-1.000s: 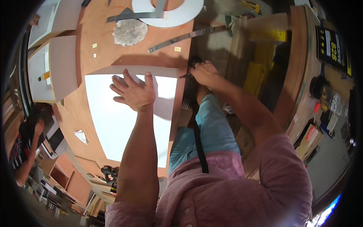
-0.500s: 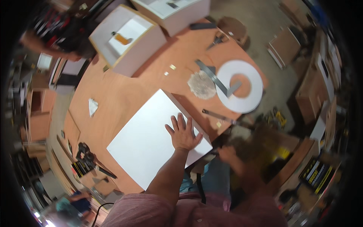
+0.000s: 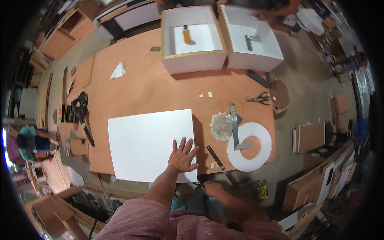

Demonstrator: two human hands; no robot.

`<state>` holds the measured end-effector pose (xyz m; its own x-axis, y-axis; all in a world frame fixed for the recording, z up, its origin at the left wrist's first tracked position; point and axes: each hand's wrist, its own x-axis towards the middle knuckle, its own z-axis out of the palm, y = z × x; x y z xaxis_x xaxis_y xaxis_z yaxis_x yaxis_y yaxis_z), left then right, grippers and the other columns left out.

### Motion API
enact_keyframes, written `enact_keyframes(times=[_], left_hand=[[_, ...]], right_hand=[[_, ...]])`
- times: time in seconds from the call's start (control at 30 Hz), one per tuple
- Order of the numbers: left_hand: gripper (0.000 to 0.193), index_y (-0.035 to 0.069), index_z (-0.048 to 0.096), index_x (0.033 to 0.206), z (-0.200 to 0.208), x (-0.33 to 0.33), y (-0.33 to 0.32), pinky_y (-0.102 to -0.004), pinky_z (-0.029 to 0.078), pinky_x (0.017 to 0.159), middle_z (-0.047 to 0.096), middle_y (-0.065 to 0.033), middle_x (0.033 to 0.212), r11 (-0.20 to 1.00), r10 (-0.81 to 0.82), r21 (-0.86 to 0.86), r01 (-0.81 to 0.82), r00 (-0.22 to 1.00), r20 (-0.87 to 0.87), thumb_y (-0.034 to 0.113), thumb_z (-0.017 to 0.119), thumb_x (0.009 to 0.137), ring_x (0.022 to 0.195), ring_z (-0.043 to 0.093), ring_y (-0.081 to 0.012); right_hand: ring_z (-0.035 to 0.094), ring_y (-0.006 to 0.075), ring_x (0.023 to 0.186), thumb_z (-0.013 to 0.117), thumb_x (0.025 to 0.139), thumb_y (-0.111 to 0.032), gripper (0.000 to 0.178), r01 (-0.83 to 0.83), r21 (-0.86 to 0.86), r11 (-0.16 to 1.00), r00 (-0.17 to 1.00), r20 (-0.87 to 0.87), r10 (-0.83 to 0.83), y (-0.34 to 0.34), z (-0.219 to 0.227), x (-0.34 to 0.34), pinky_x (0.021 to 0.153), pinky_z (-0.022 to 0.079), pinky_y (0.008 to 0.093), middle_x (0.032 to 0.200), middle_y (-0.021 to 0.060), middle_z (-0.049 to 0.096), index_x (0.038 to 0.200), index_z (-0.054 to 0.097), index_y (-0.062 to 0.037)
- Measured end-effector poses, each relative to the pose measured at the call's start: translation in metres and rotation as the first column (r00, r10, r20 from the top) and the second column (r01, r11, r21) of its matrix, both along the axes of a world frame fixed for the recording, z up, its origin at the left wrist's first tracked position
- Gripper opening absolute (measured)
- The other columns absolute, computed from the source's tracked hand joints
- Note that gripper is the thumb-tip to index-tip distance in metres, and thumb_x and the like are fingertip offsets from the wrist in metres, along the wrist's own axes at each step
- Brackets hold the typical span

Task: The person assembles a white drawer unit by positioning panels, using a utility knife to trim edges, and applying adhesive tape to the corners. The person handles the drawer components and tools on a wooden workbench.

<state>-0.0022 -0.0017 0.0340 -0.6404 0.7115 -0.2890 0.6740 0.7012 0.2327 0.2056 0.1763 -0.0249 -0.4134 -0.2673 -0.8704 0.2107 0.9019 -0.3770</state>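
A white box-like panel unit lies face up on the near part of a wooden table. Near its right front corner, my left hand is pressed flat on top, fingers spread. My right hand is low beside the front edge, just past that corner. Its fingers are curled round a thin dark tool, mostly hidden, whose kind I cannot make out. To the right of the panel lies a long, dark, flat tool, its near end past the table edge.
The table holds a roll of white edging strip, a metal square, a crumpled cloth, scissors and a black power tool. Two open white boxes stand at the far side; another person's arm reaches over one.
My view has swung round, so the table and panel appear squarer. My left hand remains spread on the panel; my right hand stays low by the same corner.
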Motion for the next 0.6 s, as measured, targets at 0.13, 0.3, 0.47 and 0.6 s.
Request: enact_keyframes(times=[0.13, 0.3, 0.47, 0.6], left_hand=[[0.084, 0.022, 0.050, 0.150, -0.001, 0.001, -0.007, -0.0778, 0.016, 0.114, 0.032, -0.0175, 0.163, 0.995, 0.043, 0.091, -0.043, 0.999, 0.002, 0.072, 0.056, 0.083, 0.152, 0.023, -0.0462], [0.082, 0.021, 0.049, 0.151, 0.004, -0.002, -0.008, -0.0747, 0.015, 0.117, 0.030, -0.0161, 0.165, 0.991, 0.032, 0.133, -0.036, 0.999, 0.031, 0.069, 0.055, 0.084, 0.154, 0.021, -0.0432], [0.083, 0.021, 0.045, 0.153, -0.006, 0.000, -0.013, -0.0714, 0.015, 0.120, 0.030, -0.0158, 0.166, 0.956, 0.068, 0.284, -0.067, 0.998, 0.008, 0.065, 0.057, 0.084, 0.155, 0.022, -0.0400], [0.084, 0.021, 0.043, 0.155, -0.008, 0.004, -0.021, -0.0695, 0.014, 0.122, 0.031, -0.0155, 0.166, 0.936, 0.127, 0.331, -0.115, 0.992, -0.015, 0.066, 0.059, 0.086, 0.155, 0.022, -0.0390]], right_hand=[[0.070, 0.0381, 0.108, 0.063, 0.091, -0.024, 0.033, -0.110, -0.010, 0.994, 0.994, -0.006, 0.110, 0.007, -0.012, -0.002, 0.088, 0.055, 0.0515, 0.112, 0.0217, 0.072, 0.118, 0.063, -0.0060], [0.070, 0.0385, 0.104, 0.064, 0.094, -0.034, 0.037, -0.233, -0.019, 0.972, 0.968, -0.098, 0.230, 0.015, 0.004, -0.014, 0.087, 0.054, 0.0521, 0.109, 0.0216, 0.072, 0.117, 0.061, -0.0048], [0.069, 0.0418, 0.103, 0.062, 0.097, -0.037, 0.039, -0.243, 0.072, 0.967, 0.966, -0.070, 0.248, 0.000, 0.024, -0.031, 0.087, 0.054, 0.0533, 0.110, 0.0229, 0.071, 0.116, 0.060, -0.0029], [0.067, 0.0460, 0.106, 0.057, 0.100, -0.038, 0.041, -0.289, 0.100, 0.952, 0.955, -0.032, 0.294, -0.002, 0.029, -0.031, 0.091, 0.052, 0.0561, 0.113, 0.0272, 0.070, 0.124, 0.057, -0.0053]])
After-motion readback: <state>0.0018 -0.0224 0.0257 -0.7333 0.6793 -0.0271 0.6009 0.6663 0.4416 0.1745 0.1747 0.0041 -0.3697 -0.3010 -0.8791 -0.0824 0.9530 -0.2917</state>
